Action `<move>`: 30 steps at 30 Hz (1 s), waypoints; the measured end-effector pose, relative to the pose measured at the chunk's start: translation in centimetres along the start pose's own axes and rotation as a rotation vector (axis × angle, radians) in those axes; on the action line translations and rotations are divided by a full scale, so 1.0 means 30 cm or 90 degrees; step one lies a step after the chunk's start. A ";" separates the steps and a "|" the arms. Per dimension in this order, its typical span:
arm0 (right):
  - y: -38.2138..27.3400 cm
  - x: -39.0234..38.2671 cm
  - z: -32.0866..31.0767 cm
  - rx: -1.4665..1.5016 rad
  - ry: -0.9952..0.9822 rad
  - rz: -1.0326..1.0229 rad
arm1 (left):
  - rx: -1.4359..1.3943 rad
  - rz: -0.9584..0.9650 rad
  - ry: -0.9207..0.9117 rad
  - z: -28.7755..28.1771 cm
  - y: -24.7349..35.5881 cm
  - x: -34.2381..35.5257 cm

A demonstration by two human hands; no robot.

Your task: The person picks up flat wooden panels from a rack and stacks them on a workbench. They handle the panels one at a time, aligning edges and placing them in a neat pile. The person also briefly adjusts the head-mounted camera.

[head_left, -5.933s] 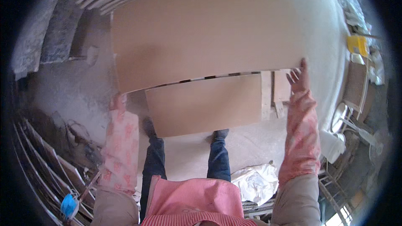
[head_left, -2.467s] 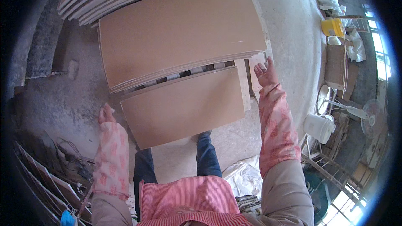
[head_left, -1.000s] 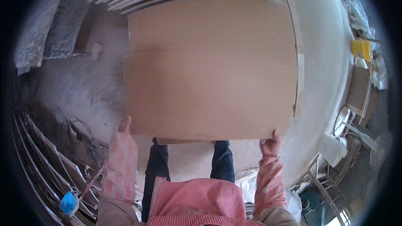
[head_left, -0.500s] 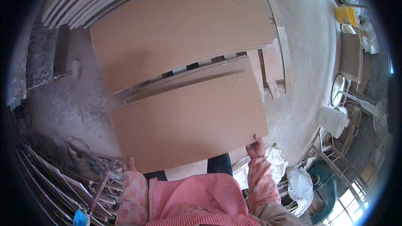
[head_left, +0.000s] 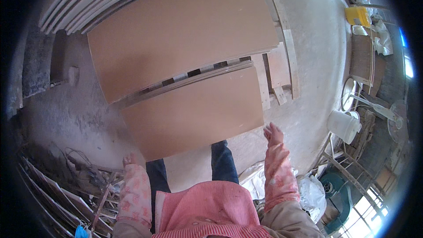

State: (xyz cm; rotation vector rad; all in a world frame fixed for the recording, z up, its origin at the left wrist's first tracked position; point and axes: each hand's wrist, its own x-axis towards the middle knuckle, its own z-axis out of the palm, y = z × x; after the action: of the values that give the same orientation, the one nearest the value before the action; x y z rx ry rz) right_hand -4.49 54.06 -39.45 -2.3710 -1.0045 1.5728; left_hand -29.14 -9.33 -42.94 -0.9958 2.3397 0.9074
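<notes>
A flat brown board (head_left: pixel 194 110) lies on top of a low stack in front of my legs, its near edge slanting up to the right. My right hand (head_left: pixel 274 135) is just off the board's near right corner, fingers stretched out and holding nothing. Beside the near left corner is my left hand (head_left: pixel 129 160), small and blurred, its fingers loosely apart and seemingly off the board. Beyond a narrow gap lies a larger stack of brown boards (head_left: pixel 185 31).
Wooden pallet slats (head_left: pixel 282 68) stick out right of the stacks. White panels (head_left: pixel 92 0) lean at the far left. Along the right stand a white bucket (head_left: pixel 343 125), a yellow bucket (head_left: pixel 358 16) and a metal ladder (head_left: pixel 348 172). Scrap strips (head_left: pixel 57 189) lie at the near left.
Both hands have let go of the board and moved outward from its near corners. The board has shifted away from me and now sits over the low stack.
</notes>
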 end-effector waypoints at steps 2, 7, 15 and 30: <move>-0.134 -0.008 0.103 0.041 -0.145 -0.086 | -0.049 0.047 -0.002 -0.011 -0.017 0.073; -0.515 -0.036 0.483 0.237 -0.379 -0.066 | -0.251 0.206 -0.113 -0.004 0.018 0.149; -0.785 -0.104 0.745 0.254 -0.322 -0.009 | -0.229 0.255 -0.133 -0.014 0.223 0.253; -0.839 -0.138 0.764 0.099 -0.257 -0.177 | -0.219 0.075 -0.130 -0.003 0.660 0.407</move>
State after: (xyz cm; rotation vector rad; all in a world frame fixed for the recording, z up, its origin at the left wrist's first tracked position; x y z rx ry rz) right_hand -36.61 65.35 -35.44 -1.7607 -1.1703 1.9707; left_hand -51.93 -4.64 -42.42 -0.8483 2.1300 1.4227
